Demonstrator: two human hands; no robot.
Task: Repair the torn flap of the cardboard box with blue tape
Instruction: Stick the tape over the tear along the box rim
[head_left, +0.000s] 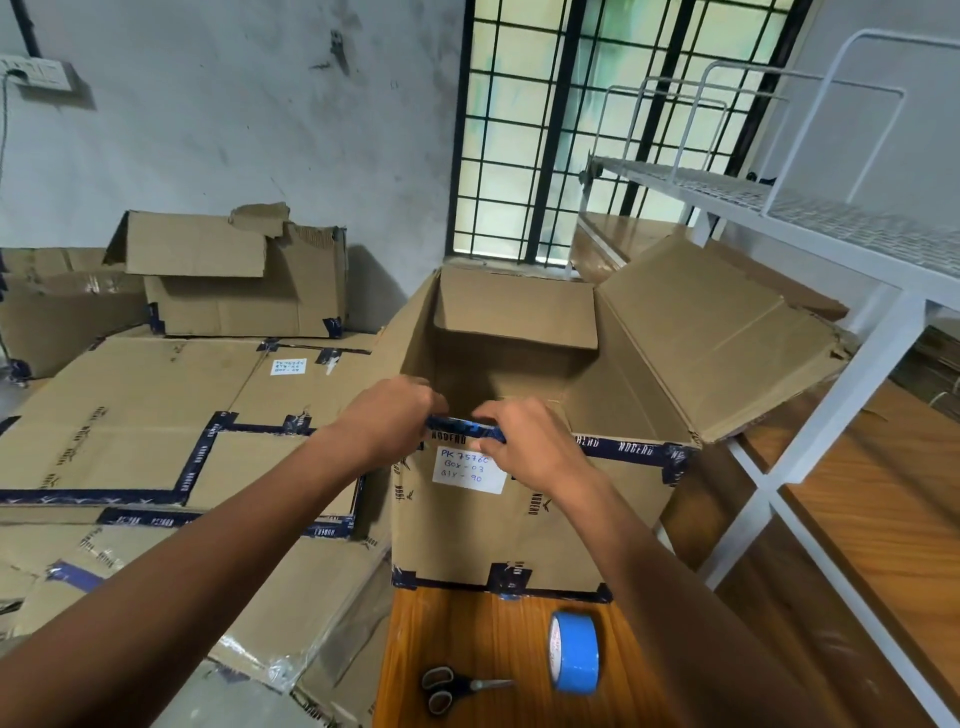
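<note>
An open cardboard box (524, 535) stands on a wooden table, with a white handwritten label (467, 470) on its near wall. My left hand (387, 421) and my right hand (524, 441) both pinch the box's near top edge, which is wrapped in dark blue printed tape (464, 427). One flap (711, 338) hangs open to the right, and a far flap (514, 309) folds inward. A roll of blue tape (574, 652) stands on edge on the table in front of the box. Beside it lie black-handled scissors (452, 688).
Flattened and stacked cardboard boxes (156, 415) fill the left side. A white metal rack (831, 249) stands at the right over wooden boards (883, 493). A barred window (597, 124) is behind the box.
</note>
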